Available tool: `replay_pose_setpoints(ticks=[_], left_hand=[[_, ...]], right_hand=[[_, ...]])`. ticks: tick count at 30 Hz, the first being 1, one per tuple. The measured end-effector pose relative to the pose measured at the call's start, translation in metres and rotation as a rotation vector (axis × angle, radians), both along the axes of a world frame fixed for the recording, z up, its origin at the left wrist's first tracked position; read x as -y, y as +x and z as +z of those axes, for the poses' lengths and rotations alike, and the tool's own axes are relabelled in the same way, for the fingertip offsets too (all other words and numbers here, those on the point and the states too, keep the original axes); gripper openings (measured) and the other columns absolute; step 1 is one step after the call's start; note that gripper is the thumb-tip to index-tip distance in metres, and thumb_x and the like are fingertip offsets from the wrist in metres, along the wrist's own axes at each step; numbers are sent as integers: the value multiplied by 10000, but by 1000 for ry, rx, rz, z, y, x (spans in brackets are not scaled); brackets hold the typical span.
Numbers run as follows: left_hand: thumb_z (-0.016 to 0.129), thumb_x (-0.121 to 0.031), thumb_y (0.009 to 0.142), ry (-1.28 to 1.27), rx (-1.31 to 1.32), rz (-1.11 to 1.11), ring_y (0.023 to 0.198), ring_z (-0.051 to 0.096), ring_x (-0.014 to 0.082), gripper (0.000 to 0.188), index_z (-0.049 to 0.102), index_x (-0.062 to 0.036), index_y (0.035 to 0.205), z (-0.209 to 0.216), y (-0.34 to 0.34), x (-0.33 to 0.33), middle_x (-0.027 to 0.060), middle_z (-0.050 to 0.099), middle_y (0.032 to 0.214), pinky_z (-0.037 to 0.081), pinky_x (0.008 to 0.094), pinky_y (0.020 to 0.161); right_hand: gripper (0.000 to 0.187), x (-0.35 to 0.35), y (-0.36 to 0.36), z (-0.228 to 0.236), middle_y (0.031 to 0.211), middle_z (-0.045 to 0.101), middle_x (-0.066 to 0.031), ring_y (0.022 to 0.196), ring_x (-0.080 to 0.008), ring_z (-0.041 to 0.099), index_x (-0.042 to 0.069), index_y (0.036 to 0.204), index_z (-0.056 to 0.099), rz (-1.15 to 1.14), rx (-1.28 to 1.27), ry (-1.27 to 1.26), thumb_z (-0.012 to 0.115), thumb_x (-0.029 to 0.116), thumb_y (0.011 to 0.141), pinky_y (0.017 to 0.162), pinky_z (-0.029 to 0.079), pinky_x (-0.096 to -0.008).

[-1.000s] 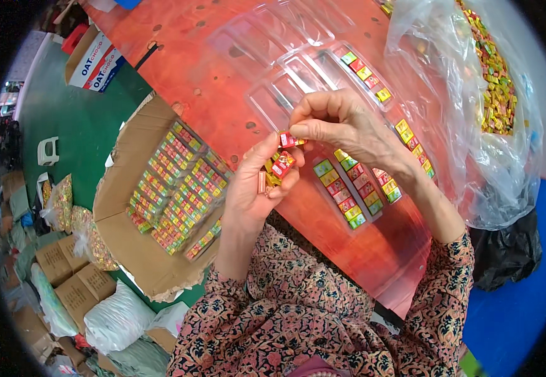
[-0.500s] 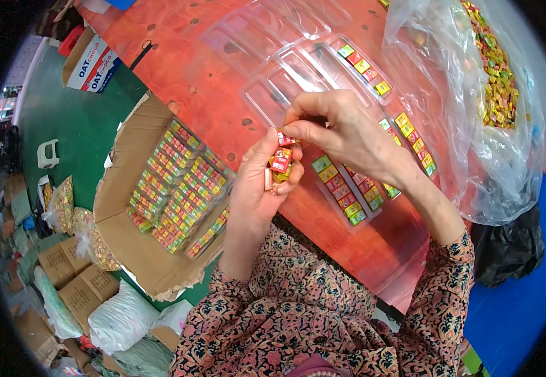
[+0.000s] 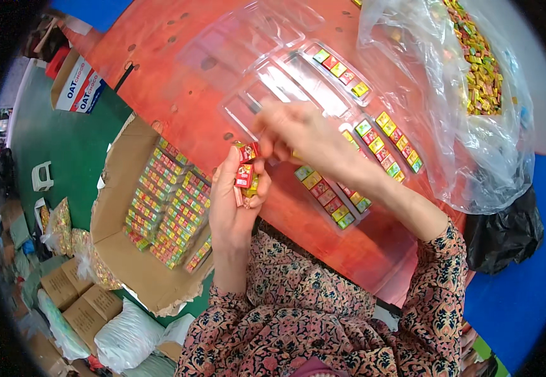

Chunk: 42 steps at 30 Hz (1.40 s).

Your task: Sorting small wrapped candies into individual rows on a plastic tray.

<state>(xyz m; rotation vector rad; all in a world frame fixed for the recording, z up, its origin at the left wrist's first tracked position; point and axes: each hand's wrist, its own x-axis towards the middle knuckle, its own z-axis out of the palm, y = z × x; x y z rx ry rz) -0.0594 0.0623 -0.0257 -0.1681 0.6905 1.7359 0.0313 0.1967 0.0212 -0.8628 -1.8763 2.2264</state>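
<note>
My left hand (image 3: 227, 204) is raised over the near edge of the red table, its fingers curled around several small wrapped candies (image 3: 245, 176) in red and yellow. One red candy sits at the top, by the fingertips. Just above and to the right, my right hand (image 3: 295, 132) is smeared by motion, so its fingers and anything in them are unclear. Beyond it lies a clear plastic tray (image 3: 230, 112) with long compartments, its far one partly filled with candies (image 3: 342, 74). Nearer me, rows of candies (image 3: 324, 196) fill other compartments, partly covered by my right forearm.
At left, an open cardboard box (image 3: 110, 207) holds many candy-filled trays. A large clear plastic bag (image 3: 405, 69) with loose candies (image 3: 483, 75) lies at right, above a black bag (image 3: 505, 232). Stacked cartons (image 3: 84, 314) and a white stool (image 3: 43, 176) stand on the green floor.
My right fingers have come away from the top candy in my left hand and are blurred now. The whole view has shifted a little; my left hand keeps its candies.
</note>
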Motion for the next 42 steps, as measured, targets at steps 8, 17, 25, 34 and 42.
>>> replay_pose_setpoints(ticks=[8,17,25,34,42], left_hand=[[458,-257,914,58,164,-25,488,469,165,249,505,-14,893,-10,-9,4,113,532,719,303,195,336],[447,-272,917,89,160,-31,488,493,182,281,521,-5,869,-13,-9,4,128,543,726,322,202,317],[444,-276,918,97,139,-43,485,497,186,284,526,-9,864,-17,-9,3,134,550,734,320,200,314],[447,-275,917,61,131,-73,477,496,175,271,534,-22,872,-15,-9,3,127,555,721,319,193,321],[445,-267,918,62,51,-35,468,486,157,264,539,-24,872,-9,-6,1,115,558,713,309,188,329]], right_hand=[[321,-37,23,-16,931,577,-76,841,-154,532,19,1099,475,-252,-175,-639,467,259,887,770,424,-309],[445,-38,34,-10,1019,585,-123,950,-206,571,-26,1145,440,-261,-115,-363,636,31,750,816,476,-353],[285,-82,27,-14,981,625,-140,888,-150,600,-56,1003,549,-463,-52,422,630,59,756,784,473,-244],[189,-115,-6,-60,984,567,-101,894,-185,604,-19,924,606,-447,-36,931,632,22,742,755,494,-264],[164,-117,-4,-68,855,602,-76,750,-152,620,-10,865,628,-497,-41,1064,668,52,719,656,505,-258]])
